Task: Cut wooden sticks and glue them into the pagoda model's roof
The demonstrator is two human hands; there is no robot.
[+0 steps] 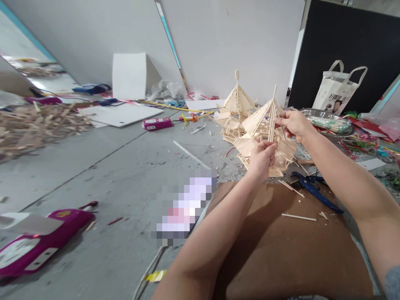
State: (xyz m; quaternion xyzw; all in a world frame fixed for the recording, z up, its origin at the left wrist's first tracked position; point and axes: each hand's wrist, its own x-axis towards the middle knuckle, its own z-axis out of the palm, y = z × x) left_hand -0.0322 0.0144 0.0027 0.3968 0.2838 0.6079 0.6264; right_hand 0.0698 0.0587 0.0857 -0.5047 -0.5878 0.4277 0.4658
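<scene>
A tiered pagoda-like model of pale wooden sticks [259, 121] stands at the far edge of the brown board [281, 250]. My left hand [263, 157] is closed at the front of its pointed roof, pinching the lower ends of the roof sticks. At the roof's right side my right hand [293, 125] is closed too, its fingertips on the roof sticks. Behind and to the left rises a second stick model [238, 100] with a similar peaked roof.
Blue pliers [318, 193] and loose sticks [299, 217] lie on the board's right. A metal tray [346, 132] holds wrapped sticks. Left are a pixelated lit object [187, 208], purple power strips [46, 237] and a stick heap [40, 127]. A tote bag [336, 91] stands behind.
</scene>
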